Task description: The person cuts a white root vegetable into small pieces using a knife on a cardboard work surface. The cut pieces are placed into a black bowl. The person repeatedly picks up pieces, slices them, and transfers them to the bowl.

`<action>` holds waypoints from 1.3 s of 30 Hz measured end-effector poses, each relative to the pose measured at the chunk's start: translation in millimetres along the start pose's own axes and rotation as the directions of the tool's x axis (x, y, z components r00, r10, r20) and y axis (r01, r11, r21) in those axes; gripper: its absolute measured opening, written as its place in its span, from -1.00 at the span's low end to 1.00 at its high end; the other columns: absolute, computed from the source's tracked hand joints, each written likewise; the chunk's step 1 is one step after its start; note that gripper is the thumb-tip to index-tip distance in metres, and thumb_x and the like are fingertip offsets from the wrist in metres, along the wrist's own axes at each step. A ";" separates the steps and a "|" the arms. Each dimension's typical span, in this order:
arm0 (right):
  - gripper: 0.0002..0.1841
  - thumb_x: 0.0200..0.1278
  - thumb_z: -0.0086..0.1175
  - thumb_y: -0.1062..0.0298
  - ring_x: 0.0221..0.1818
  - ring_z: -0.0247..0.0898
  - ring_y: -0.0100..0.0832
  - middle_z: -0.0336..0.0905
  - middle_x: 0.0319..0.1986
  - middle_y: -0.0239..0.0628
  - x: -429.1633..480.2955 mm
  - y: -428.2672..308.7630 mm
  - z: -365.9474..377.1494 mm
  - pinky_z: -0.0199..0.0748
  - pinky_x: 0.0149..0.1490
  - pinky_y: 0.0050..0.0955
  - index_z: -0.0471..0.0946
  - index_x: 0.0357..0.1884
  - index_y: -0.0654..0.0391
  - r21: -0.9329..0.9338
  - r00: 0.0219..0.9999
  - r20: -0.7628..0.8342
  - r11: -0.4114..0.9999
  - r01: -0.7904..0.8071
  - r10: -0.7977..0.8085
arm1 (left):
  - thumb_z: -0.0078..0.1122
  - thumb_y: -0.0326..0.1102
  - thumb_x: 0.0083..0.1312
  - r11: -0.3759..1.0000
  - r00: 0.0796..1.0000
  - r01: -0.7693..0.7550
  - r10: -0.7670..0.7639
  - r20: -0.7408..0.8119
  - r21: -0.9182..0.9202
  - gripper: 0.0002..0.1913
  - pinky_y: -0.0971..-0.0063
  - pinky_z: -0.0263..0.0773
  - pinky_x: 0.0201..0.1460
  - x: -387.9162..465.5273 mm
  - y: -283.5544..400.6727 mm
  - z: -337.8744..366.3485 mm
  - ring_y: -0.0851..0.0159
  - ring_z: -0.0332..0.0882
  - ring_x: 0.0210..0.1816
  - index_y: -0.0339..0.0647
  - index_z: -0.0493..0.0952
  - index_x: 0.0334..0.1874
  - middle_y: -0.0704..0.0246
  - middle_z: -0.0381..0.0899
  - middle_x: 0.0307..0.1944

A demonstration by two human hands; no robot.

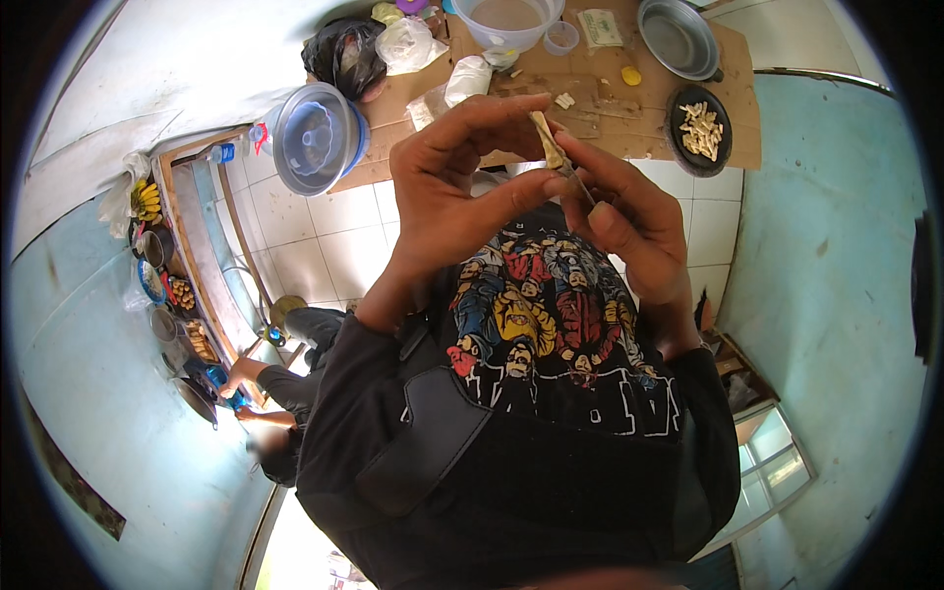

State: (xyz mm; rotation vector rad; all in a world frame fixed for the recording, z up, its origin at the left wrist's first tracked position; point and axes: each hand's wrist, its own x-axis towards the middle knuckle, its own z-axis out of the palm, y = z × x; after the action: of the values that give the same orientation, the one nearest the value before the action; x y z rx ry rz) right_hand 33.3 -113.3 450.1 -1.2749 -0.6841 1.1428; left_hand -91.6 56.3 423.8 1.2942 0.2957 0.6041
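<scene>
Both my hands are raised in front of my chest, close together. A small pale yellowish piece of food (546,140) sits between the fingertips of my left hand (450,177). My right hand (634,221) pinches a thin, dark, flat thing (580,181), perhaps a small blade, which touches the lower end of the piece. My fingers partly hide both. Beyond my hands, similar pale pieces (701,131) lie heaped in a dark stone bowl (672,144) on the cardboard-covered table (641,144).
On the table stand a large translucent tub (509,37), a grey metal basin (678,40), a clear cup (561,38) and plastic bags (409,46). Stacked basins (313,140) stand at its left edge. A person (287,398) is beside a shelf of pans and food at left.
</scene>
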 end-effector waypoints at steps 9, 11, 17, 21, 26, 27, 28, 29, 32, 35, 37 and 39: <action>-0.42 0.55 0.11 0.18 -0.26 0.30 -0.64 0.48 -0.29 -0.48 3.8 6.2 3.8 0.22 -0.18 -0.67 0.40 0.51 0.17 0.176 0.999 0.005 0.984 0.036 -0.038 | 0.47 -0.55 0.25 0.998 0.999 -0.050 0.050 0.014 0.047 -0.48 0.44 0.57 0.14 1.6 -1.5 -1.1 0.38 0.69 -0.01 -0.43 0.57 0.28 0.28 0.73 -0.03; -0.42 0.55 0.12 0.16 -0.27 0.29 -0.64 0.48 -0.29 -0.48 3.7 6.2 2.4 0.20 -0.19 -0.67 0.40 0.51 0.15 0.199 1.000 0.020 0.980 0.014 -0.018 | 0.45 -0.55 0.25 0.998 0.999 -0.038 0.038 0.007 0.045 -0.48 0.45 0.57 0.14 1.3 -1.1 -0.8 0.38 0.69 -0.01 -0.44 0.56 0.28 0.27 0.73 -0.03; -0.41 0.54 0.12 0.14 -0.23 0.32 -0.63 0.47 -0.28 -0.47 4.1 4.4 -0.3 0.24 -0.14 -0.66 0.39 0.53 0.10 0.196 0.999 0.023 0.980 -0.027 0.023 | 0.46 -0.56 0.26 0.998 1.000 0.009 -0.008 -0.020 0.060 -0.47 0.45 0.56 0.14 -0.5 2.1 3.3 0.39 0.68 -0.02 -0.44 0.55 0.30 0.27 0.73 -0.03; -0.40 0.53 0.11 0.16 -0.16 0.36 -0.60 0.54 -0.16 -0.42 3.0 2.5 4.1 0.32 0.02 -0.61 0.38 0.54 0.10 0.081 1.000 -0.017 0.997 -0.016 0.017 | 0.47 -0.57 0.27 0.992 0.991 0.122 -0.123 -0.043 -0.039 -0.45 0.45 0.56 0.15 -1.5 3.7 1.3 0.39 0.68 -0.02 -0.42 0.55 0.33 0.26 0.73 -0.02; -0.29 0.52 0.10 0.10 -0.24 0.31 -0.58 0.47 -0.23 -0.38 7.6 2.3 5.9 0.24 -0.14 -0.60 0.25 0.58 0.24 -0.049 0.998 -0.017 0.997 0.059 -0.060 | 0.45 -0.61 0.26 0.970 0.987 0.159 -0.163 -0.006 -0.185 -0.44 0.46 0.58 0.17 0.7 -4.9 -4.3 0.38 0.69 0.02 -0.41 0.54 0.34 0.24 0.73 0.02; -0.29 0.52 0.10 0.12 -0.22 0.33 -0.57 0.49 -0.21 -0.36 8.6 2.1 5.2 0.26 -0.12 -0.59 0.25 0.58 0.24 -0.080 0.997 -0.005 0.993 0.082 -0.082 | 0.44 -0.61 0.26 0.965 0.985 0.172 -0.172 0.016 -0.198 -0.44 0.46 0.59 0.17 1.3 -6.1 -6.0 0.38 0.69 0.03 -0.42 0.54 0.34 0.23 0.73 0.05; -0.30 0.51 0.10 0.14 -0.21 0.34 -0.55 0.51 -0.18 -0.34 8.5 1.1 4.5 0.28 -0.10 -0.57 0.26 0.57 0.25 -0.116 0.995 0.001 0.988 0.097 -0.098 | 0.44 -0.62 0.26 0.960 0.983 0.185 -0.181 0.037 -0.211 -0.43 0.47 0.60 0.16 1.5 -6.5 -7.5 0.37 0.69 0.04 -0.42 0.53 0.35 0.21 0.73 0.07; -0.31 0.51 0.09 0.16 -0.20 0.36 -0.54 0.53 -0.16 -0.31 8.7 0.4 3.8 0.30 -0.09 -0.56 0.27 0.57 0.26 -0.139 0.994 0.011 0.984 0.113 -0.112 | 0.43 -0.63 0.26 0.956 0.977 0.211 -0.208 0.038 -0.205 -0.43 0.47 0.60 0.17 1.0 -5.8 -8.6 0.37 0.69 0.05 -0.42 0.53 0.35 0.20 0.72 0.09; -0.37 0.48 0.11 0.28 -0.11 0.46 -0.37 0.59 -0.06 -0.19 9.0 -1.8 2.3 0.39 0.02 -0.44 0.33 0.55 0.19 -0.272 0.984 0.006 0.947 0.173 -0.178 | 0.41 -0.61 0.28 0.944 0.963 0.268 -0.268 0.028 -0.190 -0.45 0.47 0.60 0.18 -1.8 -0.9 -7.8 0.35 0.69 0.09 -0.42 0.53 0.35 0.16 0.71 0.15; -0.37 0.43 0.13 0.43 -0.01 0.61 -0.11 0.64 -0.01 -0.05 10.7 -2.4 2.1 0.50 0.12 -0.28 0.38 0.54 -0.01 -0.473 0.961 0.000 0.847 0.244 -0.277 | 0.37 -0.56 0.35 0.941 0.963 0.264 -0.270 0.000 -0.213 -0.50 0.46 0.59 0.21 -4.5 3.4 -3.9 0.34 0.70 0.10 -0.42 0.53 0.35 0.17 0.71 0.17; -0.35 0.40 0.14 0.47 -0.12 0.62 -0.06 0.62 -0.14 -0.06 11.0 -2.7 1.1 0.54 0.01 -0.26 0.39 0.54 -0.07 -0.566 0.962 0.005 0.792 0.229 -0.274 | 0.32 -0.52 0.41 0.935 0.970 0.229 -0.243 -0.020 -0.272 -0.55 0.46 0.59 0.22 -5.4 3.2 -1.5 0.34 0.70 0.10 -0.41 0.54 0.34 0.19 0.72 0.15; -0.34 0.38 0.16 0.48 -0.21 0.62 -0.09 0.60 -0.21 -0.11 11.5 -1.6 0.9 0.55 -0.09 -0.25 0.40 0.54 -0.09 -0.593 0.952 0.003 0.766 0.249 -0.307 | 0.26 -0.51 0.46 0.948 0.971 0.232 -0.238 -0.003 -0.217 -0.59 0.45 0.59 0.22 -4.9 2.0 -1.7 0.35 0.70 0.10 -0.41 0.54 0.34 0.19 0.71 0.17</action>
State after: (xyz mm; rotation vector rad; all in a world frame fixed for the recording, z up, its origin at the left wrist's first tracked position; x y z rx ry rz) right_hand 36.9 -102.2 449.7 -1.6625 -1.1759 0.6254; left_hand -97.0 55.2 424.6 1.0243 0.3919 0.4386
